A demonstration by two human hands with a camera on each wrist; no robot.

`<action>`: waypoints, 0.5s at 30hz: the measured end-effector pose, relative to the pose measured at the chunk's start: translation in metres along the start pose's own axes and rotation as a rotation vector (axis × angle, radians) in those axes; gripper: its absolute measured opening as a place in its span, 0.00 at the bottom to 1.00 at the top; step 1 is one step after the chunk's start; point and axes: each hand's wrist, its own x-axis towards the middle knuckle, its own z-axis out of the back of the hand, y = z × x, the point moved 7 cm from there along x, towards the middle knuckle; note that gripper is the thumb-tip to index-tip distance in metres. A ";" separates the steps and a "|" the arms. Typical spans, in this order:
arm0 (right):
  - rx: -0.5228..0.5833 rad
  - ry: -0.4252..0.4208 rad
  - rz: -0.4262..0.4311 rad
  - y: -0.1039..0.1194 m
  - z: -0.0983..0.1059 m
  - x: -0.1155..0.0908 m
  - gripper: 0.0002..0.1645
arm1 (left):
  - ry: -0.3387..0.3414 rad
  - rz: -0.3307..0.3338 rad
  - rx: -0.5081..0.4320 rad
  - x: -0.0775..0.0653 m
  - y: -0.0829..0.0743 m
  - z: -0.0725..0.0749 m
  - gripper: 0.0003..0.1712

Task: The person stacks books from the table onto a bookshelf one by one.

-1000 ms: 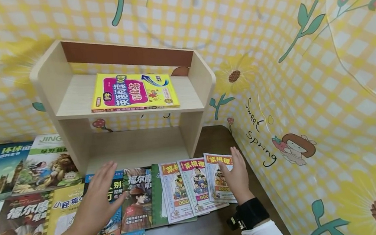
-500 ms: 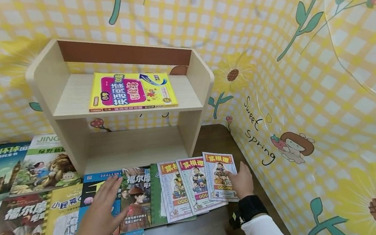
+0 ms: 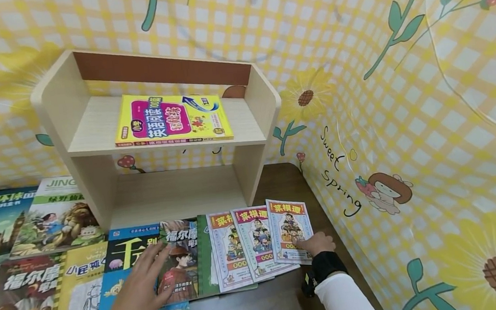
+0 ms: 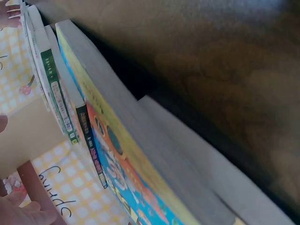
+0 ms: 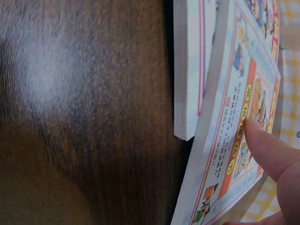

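At the right end of the row lies a small white-bordered comic book (image 3: 288, 220) with a red-and-yellow title. My right hand (image 3: 320, 243) holds its right edge; in the right wrist view the thumb (image 5: 269, 150) presses on the cover, while the other fingers are mostly hidden beside the edge. Two similar comic books (image 3: 260, 242) lie overlapped to its left, partly over a green book (image 3: 206, 262). My left hand (image 3: 140, 285), fingers extended, is over a blue book (image 3: 120, 262) and a dark detective-story book (image 3: 181, 264), gripping nothing.
Behind the row stands a two-tier wooden shelf (image 3: 55, 105), with a yellow book (image 3: 174, 117) flat on its upper board. More books, such as a green-and-white storybook (image 3: 58, 218), cover the table's left side. A patterned cloth wall (image 3: 362, 140) closes off the right.
My right hand has lowered from above the rightmost comic book to its right edge, with the thumb now on the cover. The left hand has shifted slightly right and down, still extended.
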 end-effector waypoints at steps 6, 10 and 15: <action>-0.087 0.020 0.024 0.002 -0.003 0.005 0.52 | 0.007 -0.006 0.015 -0.001 0.000 -0.007 0.56; -0.083 0.048 0.033 0.004 -0.003 0.008 0.49 | 0.030 0.015 0.024 -0.002 -0.001 -0.010 0.58; -0.118 0.070 0.017 0.003 -0.003 0.017 0.48 | 0.033 0.022 0.030 -0.002 -0.002 -0.012 0.59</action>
